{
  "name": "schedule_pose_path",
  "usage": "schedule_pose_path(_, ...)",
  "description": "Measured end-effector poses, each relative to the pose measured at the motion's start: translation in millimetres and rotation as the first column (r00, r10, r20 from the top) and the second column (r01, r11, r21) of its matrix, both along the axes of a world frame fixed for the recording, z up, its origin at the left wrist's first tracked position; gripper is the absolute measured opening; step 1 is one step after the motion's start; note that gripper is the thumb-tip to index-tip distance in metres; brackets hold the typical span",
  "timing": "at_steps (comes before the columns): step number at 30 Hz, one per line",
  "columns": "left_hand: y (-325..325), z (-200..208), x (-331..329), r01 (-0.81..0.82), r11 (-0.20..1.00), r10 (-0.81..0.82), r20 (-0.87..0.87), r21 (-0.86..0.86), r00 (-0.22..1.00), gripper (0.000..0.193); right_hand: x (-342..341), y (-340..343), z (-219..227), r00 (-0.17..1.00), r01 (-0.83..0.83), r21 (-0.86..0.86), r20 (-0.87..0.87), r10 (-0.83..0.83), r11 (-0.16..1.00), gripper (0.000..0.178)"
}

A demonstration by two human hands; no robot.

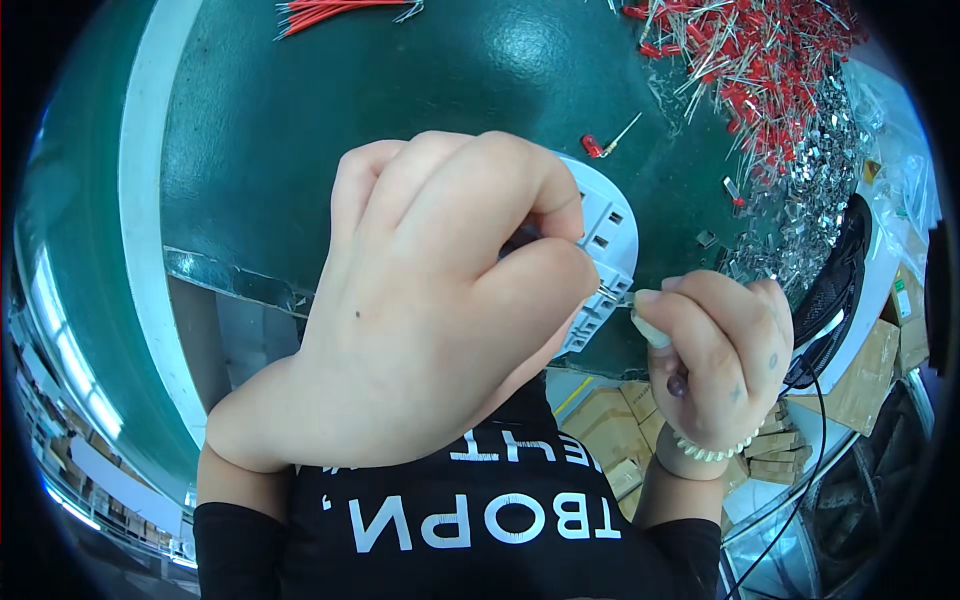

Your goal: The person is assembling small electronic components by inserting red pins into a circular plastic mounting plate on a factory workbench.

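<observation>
My left hand (430,270) is closed over a white rounded plastic housing (612,215) with square slots and small compartments, and covers much of it. Its thumb and index finger pinch together at the slotted face; what lies between them is hidden. Beside the housing's near right side, my right hand (715,345) pinches a thin metal lead (624,300) between thumb and index fingertips. A small dark reddish round bit (678,385) shows within the curled fingers of that hand. On the table beyond the housing lies a single red component with wire legs (592,146).
The green table (270,130) bears a heap of red components with wire legs (740,70) at the far right, and a pile of small metal clips (820,190) beside it. Red wires (335,12) lie at the far edge. Cardboard boxes (605,430) stand below the table.
</observation>
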State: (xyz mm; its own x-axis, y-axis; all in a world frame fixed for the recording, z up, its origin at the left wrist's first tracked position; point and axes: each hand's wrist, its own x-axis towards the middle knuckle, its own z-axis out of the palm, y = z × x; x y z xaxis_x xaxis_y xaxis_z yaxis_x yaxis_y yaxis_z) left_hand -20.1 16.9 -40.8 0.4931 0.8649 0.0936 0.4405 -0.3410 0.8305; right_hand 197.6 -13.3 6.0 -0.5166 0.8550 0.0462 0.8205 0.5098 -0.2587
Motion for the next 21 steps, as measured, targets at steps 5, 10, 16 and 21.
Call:
schedule_pose_path(5,2.4,1.8,-1.3,0.021,1.000,-0.021,-0.018,0.005,1.000,0.026,-13.0,-1.8,1.1,0.998,0.061,0.025,0.021,-0.061,0.998,0.026)
schedule_pose_path(10,2.0,1.7,-0.9,0.034,0.999,-0.034,-0.014,0.005,0.999,0.027,-33.9,-0.2,9.0,0.970,0.159,0.015,0.182,-0.159,0.987,0.026)
schedule_pose_path(16,-0.8,4.8,-1.7,0.017,0.995,-0.016,0.007,-0.101,1.000,0.026,-35.2,-7.7,13.6,0.969,0.159,-0.041,0.196,-0.148,0.986,0.032)
schedule_pose_path(21,2.4,4.8,0.6,0.031,0.999,-0.031,-0.005,-0.014,1.000,0.023,-26.5,-32.0,7.2,0.957,0.201,-0.100,0.233,-0.173,0.975,0.037)
